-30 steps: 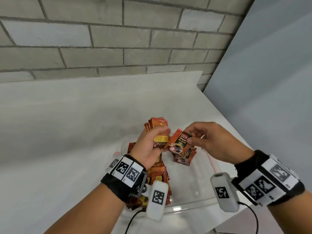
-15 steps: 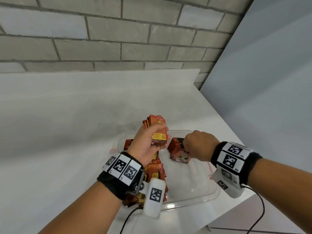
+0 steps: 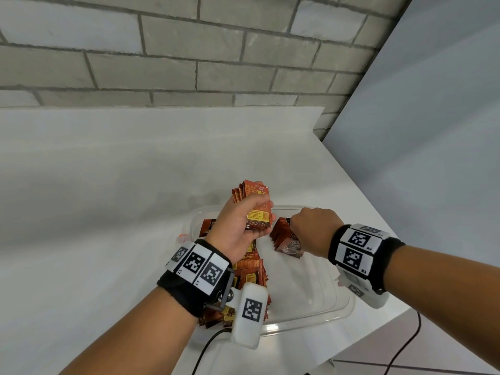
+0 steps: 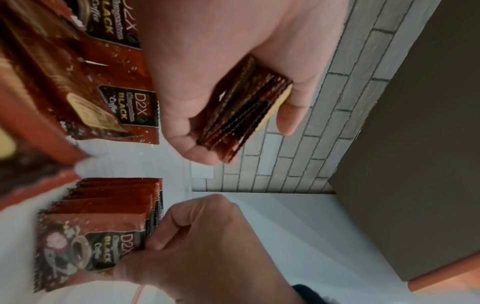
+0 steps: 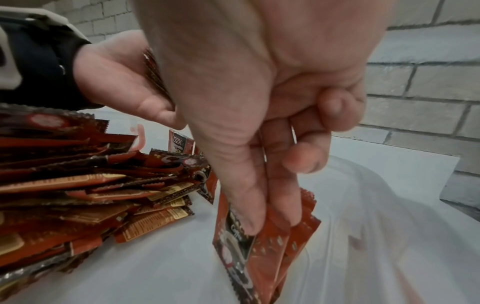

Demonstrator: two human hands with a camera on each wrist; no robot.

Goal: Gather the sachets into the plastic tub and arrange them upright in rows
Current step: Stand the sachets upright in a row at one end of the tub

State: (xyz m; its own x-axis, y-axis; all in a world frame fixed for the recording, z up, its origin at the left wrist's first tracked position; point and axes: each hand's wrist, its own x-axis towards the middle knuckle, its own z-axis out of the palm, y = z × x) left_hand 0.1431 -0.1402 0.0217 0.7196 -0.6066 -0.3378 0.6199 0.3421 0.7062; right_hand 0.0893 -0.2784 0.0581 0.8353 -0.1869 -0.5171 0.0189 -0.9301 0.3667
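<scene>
A clear plastic tub (image 3: 335,309) sits at the table's near right corner. My left hand (image 3: 240,226) grips a stack of red coffee sachets (image 3: 255,204) above the tub's far left part; the same stack (image 4: 244,115) shows edge-on in the left wrist view. My right hand (image 3: 311,228) reaches down into the tub and pinches the front sachet (image 5: 239,246) of a short upright row (image 3: 286,239). A long row of sachets (image 3: 249,277) fills the tub's left side, seen as a leaning pile (image 5: 78,195) in the right wrist view.
The white table (image 3: 108,212) stretches left and back to a grey brick wall (image 3: 189,50). Its right edge (image 3: 384,226) drops off beside the tub. A black cable (image 3: 208,347) hangs from my left wrist camera over the front edge.
My right hand has gone down from chest height into the tub with a sachet and now holds it against the short upright row. The left hand has kept its stack, almost still.
</scene>
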